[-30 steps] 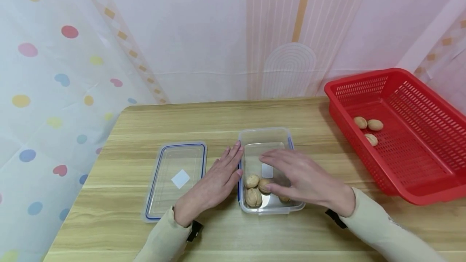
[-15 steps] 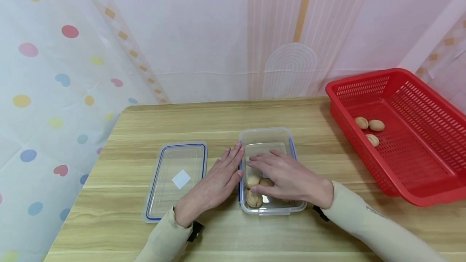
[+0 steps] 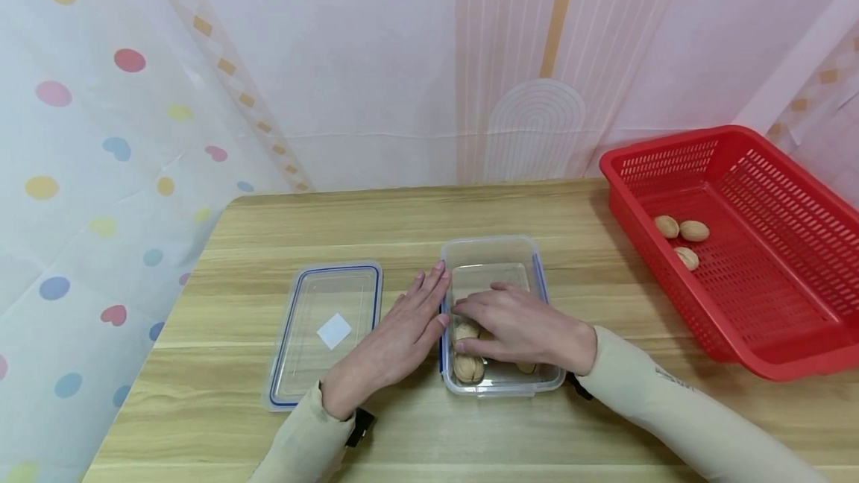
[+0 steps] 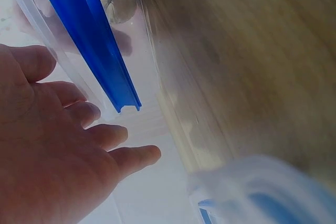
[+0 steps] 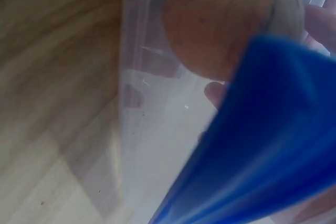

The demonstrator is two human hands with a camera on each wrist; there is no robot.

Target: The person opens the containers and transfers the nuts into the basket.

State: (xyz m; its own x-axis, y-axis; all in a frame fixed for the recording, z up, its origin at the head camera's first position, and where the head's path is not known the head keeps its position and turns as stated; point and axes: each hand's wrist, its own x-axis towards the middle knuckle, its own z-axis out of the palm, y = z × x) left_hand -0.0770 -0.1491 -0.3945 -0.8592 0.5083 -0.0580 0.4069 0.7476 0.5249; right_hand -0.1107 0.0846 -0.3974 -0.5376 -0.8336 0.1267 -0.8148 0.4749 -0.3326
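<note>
A clear plastic food container [image 3: 495, 248] with blue side latches stands mid-table with several walnuts in its near end. My left hand [image 3: 392, 338] lies straight-fingered along its left side, fingertips at the wall; the left wrist view shows that hand [image 4: 63, 140] beside the blue latch [image 4: 92, 40]. Inside the container, my right hand [image 3: 517, 326] reaches to the left wall, thumb and fingers on either side of one walnut [image 3: 466, 331]. Nearer lies another walnut [image 3: 467, 370]. Under the right palm, a further walnut [image 3: 526, 367] peeks out; it looms large [image 5: 220, 24] through the wall in the right wrist view.
The container's lid [image 3: 322, 297], clear with a blue seal and a white label, lies flat on the left of the wooden table [image 3: 403, 226]. At the right stands a red perforated basket [image 3: 671, 308] holding 3 walnuts [image 3: 694, 230]. A patterned curtain hangs behind.
My right hand has moved left and down within the container, its fingers coming round the walnut by the left wall. The left hand stays put.
</note>
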